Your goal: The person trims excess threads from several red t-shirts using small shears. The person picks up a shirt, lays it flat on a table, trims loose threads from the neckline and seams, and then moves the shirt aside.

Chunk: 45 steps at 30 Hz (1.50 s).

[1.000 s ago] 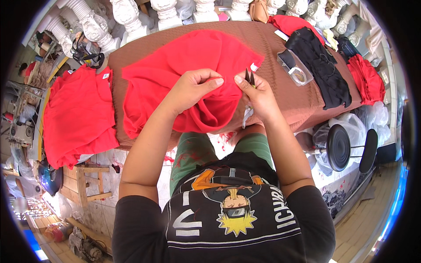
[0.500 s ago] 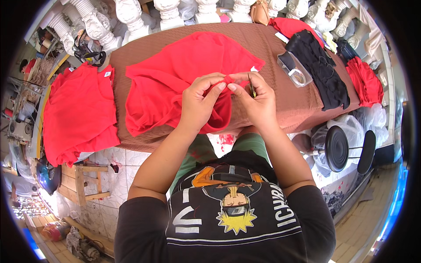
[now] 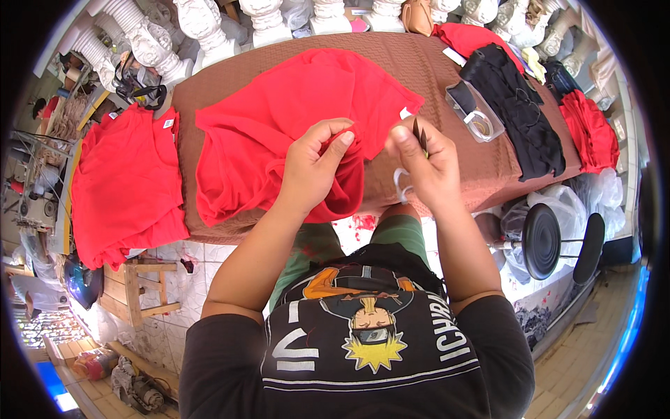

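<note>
A red garment lies spread and bunched on the brown-covered table, with a small white tag at its right corner. My left hand is closed, pinching a fold of its near edge between thumb and fingers. To the right, apart from the garment, my right hand is closed round small thread snips, their dark pointed blades sticking up between thumb and fingers. Below that hand shows a pale curved loop; whether it belongs to the snips I cannot tell.
A stack of red garments hangs over the table's left end. On the right lie a clear plastic box with a roll inside, black cloth and more red cloth. White balusters line the far edge; a black stool stands at right.
My right hand has moved right, away from my left hand and the garment edge, with the snips still in it. The left hand keeps its pinch. The pale loop has come into sight.
</note>
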Motion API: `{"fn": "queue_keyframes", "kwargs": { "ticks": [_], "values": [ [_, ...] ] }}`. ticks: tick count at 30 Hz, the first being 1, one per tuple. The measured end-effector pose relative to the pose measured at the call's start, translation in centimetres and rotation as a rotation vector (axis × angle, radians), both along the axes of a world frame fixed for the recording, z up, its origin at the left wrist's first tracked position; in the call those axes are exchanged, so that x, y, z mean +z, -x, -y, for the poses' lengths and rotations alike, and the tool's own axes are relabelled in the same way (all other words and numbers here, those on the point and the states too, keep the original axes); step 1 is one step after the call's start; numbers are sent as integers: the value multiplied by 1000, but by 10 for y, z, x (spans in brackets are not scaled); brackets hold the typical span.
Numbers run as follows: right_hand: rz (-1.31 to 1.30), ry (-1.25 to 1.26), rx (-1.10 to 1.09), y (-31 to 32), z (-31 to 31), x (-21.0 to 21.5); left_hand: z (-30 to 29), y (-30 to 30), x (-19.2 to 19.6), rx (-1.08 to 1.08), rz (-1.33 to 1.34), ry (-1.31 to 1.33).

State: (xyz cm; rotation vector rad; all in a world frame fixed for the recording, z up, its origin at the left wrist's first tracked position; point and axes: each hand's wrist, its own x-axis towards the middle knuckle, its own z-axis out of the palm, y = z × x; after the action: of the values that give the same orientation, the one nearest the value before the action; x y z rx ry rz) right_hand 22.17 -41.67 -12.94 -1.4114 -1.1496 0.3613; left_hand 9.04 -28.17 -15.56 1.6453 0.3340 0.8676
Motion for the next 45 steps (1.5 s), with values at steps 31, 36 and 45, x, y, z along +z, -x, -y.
{"fn": "queue_keyframes", "kwargs": {
  "ticks": [31,36,45],
  "values": [
    [393,-15,-24,-3,-14,4,-1,14,22,149,-102,-580],
    [359,-116,-102,0,-20,-3,4,16,21,-124,69,-228],
    [164,33,-92,4,-15,-7,12,11,16,-144,-142,41]
  ]
}}
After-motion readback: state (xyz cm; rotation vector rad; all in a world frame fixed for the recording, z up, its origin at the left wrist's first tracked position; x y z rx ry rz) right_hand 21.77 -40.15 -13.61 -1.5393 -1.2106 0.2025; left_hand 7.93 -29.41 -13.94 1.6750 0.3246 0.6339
